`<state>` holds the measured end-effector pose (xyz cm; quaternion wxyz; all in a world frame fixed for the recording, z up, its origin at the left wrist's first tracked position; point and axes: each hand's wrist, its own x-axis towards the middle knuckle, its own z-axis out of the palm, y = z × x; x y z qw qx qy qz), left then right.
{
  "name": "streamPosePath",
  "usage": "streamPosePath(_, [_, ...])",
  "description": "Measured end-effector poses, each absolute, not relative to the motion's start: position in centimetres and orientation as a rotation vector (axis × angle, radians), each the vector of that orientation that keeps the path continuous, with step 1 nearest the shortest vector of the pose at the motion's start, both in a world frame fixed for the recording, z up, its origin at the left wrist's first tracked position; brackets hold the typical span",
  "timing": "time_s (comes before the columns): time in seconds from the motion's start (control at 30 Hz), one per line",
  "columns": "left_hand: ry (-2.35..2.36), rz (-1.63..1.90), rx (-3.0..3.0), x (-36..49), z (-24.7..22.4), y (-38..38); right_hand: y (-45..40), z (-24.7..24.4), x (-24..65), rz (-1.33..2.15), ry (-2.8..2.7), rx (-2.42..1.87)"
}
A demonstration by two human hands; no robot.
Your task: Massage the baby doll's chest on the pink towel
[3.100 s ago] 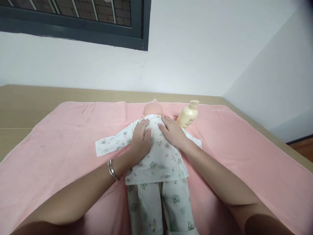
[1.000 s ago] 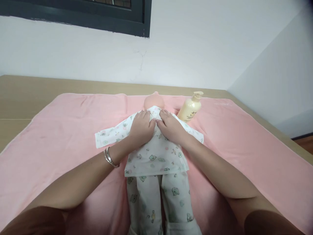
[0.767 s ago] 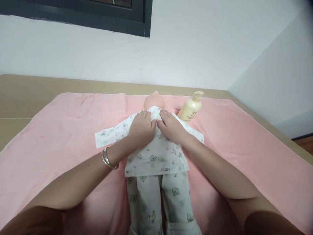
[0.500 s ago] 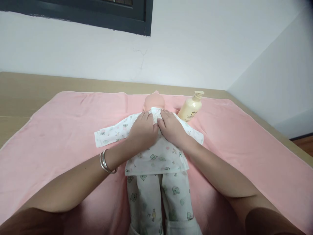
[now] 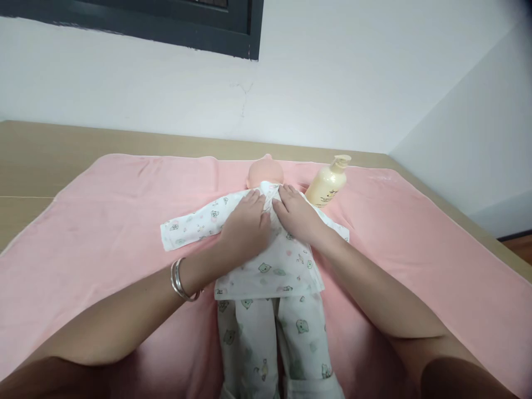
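A baby doll (image 5: 266, 170) lies on a pink blanket, its head away from me. It is dressed in a white printed shirt (image 5: 266, 277) and matching trousers (image 5: 255, 338), and the sleeves spread out to both sides. My left hand (image 5: 247, 224) rests flat on the upper part of the shirt, fingers stretched toward the doll's neck. Beside it my right hand (image 5: 297, 213) also lies flat on the shirt, near the shoulder, with its thumb apart from the fingers. The shirt cloth is creased between the two hands. Neither hand grips anything that shows.
A cream pump bottle (image 5: 328, 185) leans or lies tilted on the blanket, right of the doll's head. The pink blanket (image 5: 415, 238) covers much of a wooden surface (image 5: 62, 144). Behind it stands a white wall (image 5: 316, 77) with a dark window frame (image 5: 187, 25).
My view has shifted slightly, so the doll and bottle appear a little farther right. My left fingers have moved slightly apart from my right hand. Both hands stay on the shirt.
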<state>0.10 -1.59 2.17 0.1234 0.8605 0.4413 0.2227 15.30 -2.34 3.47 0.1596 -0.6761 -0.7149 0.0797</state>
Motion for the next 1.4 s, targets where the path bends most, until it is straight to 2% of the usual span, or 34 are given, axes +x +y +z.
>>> streamPosePath(0.17, [1.422,0.661,2.389,0.1,1.6,1.0,-4.7,3.8,13.6,0.052,-2.187,-1.912])
streamPosePath(0.37, [1.378,0.810,2.572,0.3,0.4,-0.2,-3.1,4.4,14.9,0.276,-2.106,-1.870])
streamPosePath(0.87, [1.402,0.765,2.445,0.2,0.7,0.4,-1.9,2.6,15.1,0.106,-2.075,-1.826])
streamPosePath(1.2, [1.288,0.733,2.525,-0.5,0.9,-1.0,-1.9,4.0,16.3,0.313,-2.036,-1.875])
streamPosePath(1.4, [1.293,0.756,2.484,-0.4,0.7,-0.9,-2.7,3.7,15.2,0.122,-2.116,-1.879])
